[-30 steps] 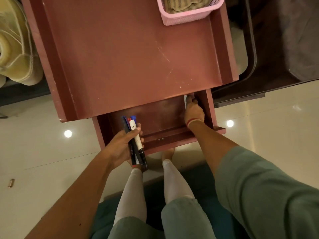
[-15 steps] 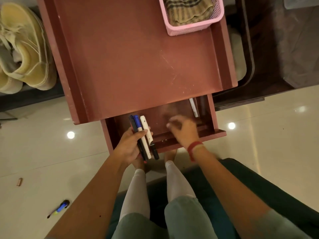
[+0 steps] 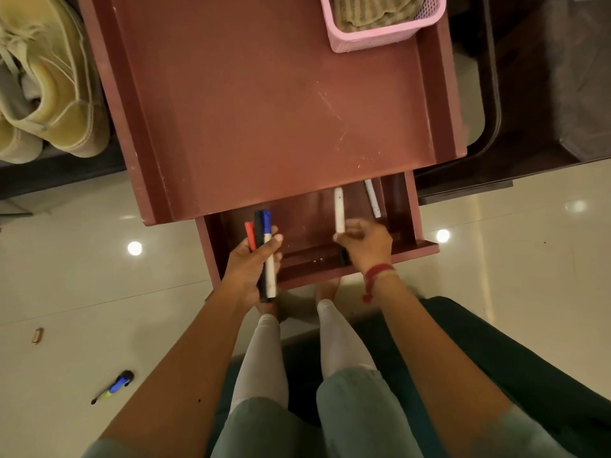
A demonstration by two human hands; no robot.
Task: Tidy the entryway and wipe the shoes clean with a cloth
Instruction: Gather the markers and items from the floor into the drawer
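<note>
Over the open drawer (image 3: 304, 224), the right hand (image 3: 365, 244) pinches a white marker (image 3: 339, 209) by its near end between thumb and fingertips, the marker's far end pointing toward the back of the drawer. At the drawer's left front corner the left hand (image 3: 246, 266) is curled round a bundle of markers (image 3: 268, 259) (red, black and blue caps stick out above the fingers, with a white barrel in front). A second white marker (image 3: 372, 198) lies inside the drawer along its right wall, partly under the tabletop. The drawer juts from a red-brown table (image 3: 264, 110); beyond the drawer, at the table's far right corner, a pink basket (image 3: 370, 39) holds a striped cloth (image 3: 373, 11). Beyond and to the left of the drawer, pale yellow shoes (image 3: 49, 94) sit on a dark shelf beside the table. On the tiled floor, nearer than the drawer and well to its left, lies a blue-and-yellow pen (image 3: 115, 385).
</note>
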